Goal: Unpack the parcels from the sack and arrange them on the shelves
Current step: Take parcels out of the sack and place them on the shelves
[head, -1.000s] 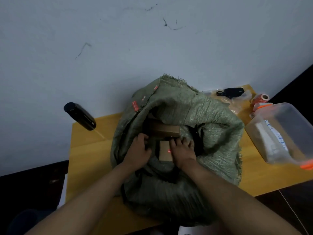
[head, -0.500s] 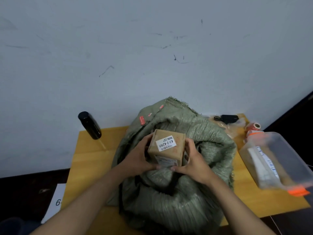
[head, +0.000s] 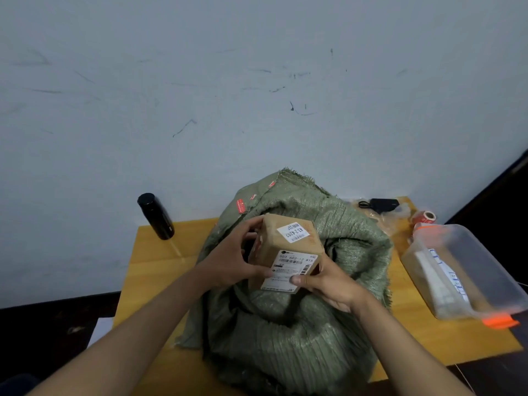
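Observation:
A small brown cardboard parcel (head: 288, 250) with two white labels is held just above the open mouth of a green woven sack (head: 288, 335), which stands on a yellow wooden table (head: 148, 270). My left hand (head: 231, 261) grips the parcel's left side, thumb at its lower edge. My right hand (head: 325, 281) grips its lower right corner, thumb pressed on the front label. The inside of the sack is hidden behind the parcel and my hands.
A black bottle (head: 155, 215) stands at the table's back left by the white wall. A clear plastic bin (head: 463, 270) with an orange clip lies on the right. Behind it are an orange tape roll (head: 424, 217) and a black device (head: 383, 204) on plastic wrap.
Both hands were down inside the sack a second ago. They have lifted the parcel out and tilted it, so its front shipping label now faces me.

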